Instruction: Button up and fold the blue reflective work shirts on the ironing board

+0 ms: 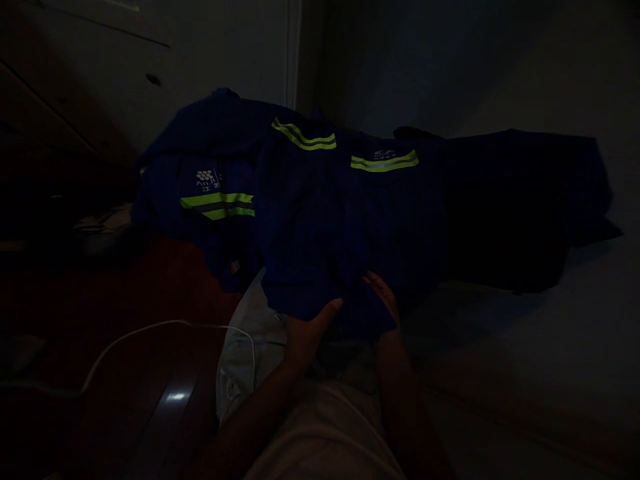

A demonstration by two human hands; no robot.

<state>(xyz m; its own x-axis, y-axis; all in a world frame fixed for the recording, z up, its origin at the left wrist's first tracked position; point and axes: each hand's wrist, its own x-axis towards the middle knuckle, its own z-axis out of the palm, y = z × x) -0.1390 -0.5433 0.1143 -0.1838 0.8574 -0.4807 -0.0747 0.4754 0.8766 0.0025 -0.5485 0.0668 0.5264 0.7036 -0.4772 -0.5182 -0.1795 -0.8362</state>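
In the dim head view, a dark blue work jacket point(310, 227) with yellow-green reflective strips across its chest lies spread in front of me. My left hand point(307, 333) grips its near edge, thumb on top and fingers hidden beneath the cloth. At the near right corner, my right hand point(387, 310) closes around the fabric, fingertips showing on top and the thumb out of sight. Another blue garment point(200, 220), with a white printed logo and a reflective strip, lies against the jacket's left side.
Dark clothing point(515, 207) stretches off to the right. A white cable point(165, 323) curves over the reddish floor point(170, 280) at left. Pale cloth point(245, 347) lies beside my left forearm. A light panel with a dark knob point(153, 79) stands behind.
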